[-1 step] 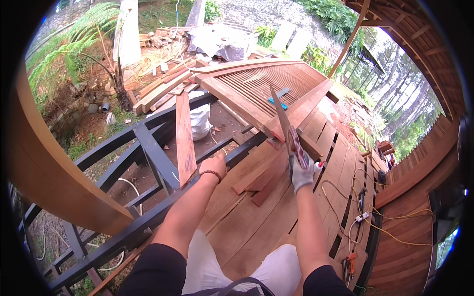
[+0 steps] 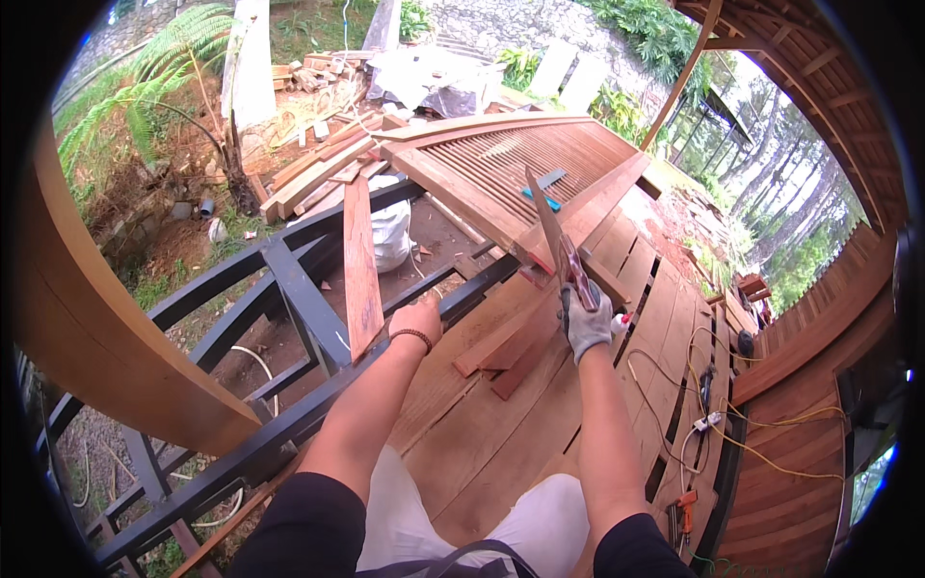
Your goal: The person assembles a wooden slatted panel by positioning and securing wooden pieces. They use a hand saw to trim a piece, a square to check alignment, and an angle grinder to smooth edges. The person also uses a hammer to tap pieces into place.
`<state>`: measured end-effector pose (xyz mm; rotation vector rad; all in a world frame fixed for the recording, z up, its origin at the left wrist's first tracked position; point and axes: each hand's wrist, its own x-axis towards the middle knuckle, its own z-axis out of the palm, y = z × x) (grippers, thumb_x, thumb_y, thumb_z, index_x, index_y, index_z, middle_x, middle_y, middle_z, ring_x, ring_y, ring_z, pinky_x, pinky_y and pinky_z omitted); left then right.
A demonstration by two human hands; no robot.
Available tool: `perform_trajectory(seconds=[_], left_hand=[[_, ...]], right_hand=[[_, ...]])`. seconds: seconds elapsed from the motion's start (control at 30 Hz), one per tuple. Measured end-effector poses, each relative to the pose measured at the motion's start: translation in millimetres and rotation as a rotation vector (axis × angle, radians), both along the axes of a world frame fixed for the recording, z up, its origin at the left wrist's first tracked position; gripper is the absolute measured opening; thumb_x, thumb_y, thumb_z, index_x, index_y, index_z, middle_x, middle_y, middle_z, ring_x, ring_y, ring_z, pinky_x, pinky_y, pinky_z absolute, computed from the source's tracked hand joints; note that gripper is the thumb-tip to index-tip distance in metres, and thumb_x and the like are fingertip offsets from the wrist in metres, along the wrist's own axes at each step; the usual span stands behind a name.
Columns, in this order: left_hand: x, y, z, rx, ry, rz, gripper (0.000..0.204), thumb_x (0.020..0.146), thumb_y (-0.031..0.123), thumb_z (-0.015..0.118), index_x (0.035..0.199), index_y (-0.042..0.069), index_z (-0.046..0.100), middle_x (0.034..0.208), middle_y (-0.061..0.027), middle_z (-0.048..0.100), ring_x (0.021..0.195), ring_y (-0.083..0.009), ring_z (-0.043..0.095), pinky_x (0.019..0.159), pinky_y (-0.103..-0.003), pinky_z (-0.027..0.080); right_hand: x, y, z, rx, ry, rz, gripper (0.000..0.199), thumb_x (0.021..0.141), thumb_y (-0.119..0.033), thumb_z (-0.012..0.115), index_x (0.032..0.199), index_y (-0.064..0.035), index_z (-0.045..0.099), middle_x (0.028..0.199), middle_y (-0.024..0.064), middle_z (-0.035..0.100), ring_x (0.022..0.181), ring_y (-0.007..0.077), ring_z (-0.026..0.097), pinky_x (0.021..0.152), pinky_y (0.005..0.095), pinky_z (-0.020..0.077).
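Where deck boards (image 2: 501, 433) end, steel beams (image 2: 289, 289) begin.

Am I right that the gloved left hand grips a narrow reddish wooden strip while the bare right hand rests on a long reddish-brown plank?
Not quite: the sides are swapped. The head view shows the gloved right hand gripping the narrow reddish wooden strip, while the bare left hand rests on the long reddish-brown plank.

Your left hand (image 2: 416, 321) grips a plank (image 2: 360, 262) standing at the deck's (image 2: 501, 433) edge; your gloved right hand (image 2: 586, 326) holds a saw (image 2: 559, 246) above loose boards (image 2: 511, 347).
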<state>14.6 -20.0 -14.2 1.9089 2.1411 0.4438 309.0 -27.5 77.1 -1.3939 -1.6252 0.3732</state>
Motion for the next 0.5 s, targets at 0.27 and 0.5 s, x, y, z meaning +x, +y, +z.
perform_trajectory(seconds=[0.27,0.5], left_hand=[[-4.2,7.6,-10.3,0.003,0.011,0.044,0.041,0.088,0.035,0.066,0.116,0.006,0.059,0.099,-0.018,0.072,0.093,-0.0327,0.072,0.08,-0.043,0.058],[-6.8,-2.2,3.2,0.035,-0.012,-0.004,0.039,0.089,0.035,0.067,0.113,0.005,0.059,0.102,-0.0191,0.072,0.093,-0.0338,0.071,0.081,-0.044,0.057]], right_hand=[[29.1,-197.1,-18.0,-0.236,0.719,-0.063,0.027,0.094,-0.029,0.065,0.1,-0.0029,0.069,0.068,0.0071,0.065,0.046,0.0136,0.056,0.042,0.025,0.0411],[-25.5,53.3,7.8,-0.087,0.201,0.034,0.022,0.09,-0.022,0.066,0.093,-0.0007,0.066,0.067,0.0087,0.06,0.055,0.0182,0.054,0.054,0.0359,0.0457]])
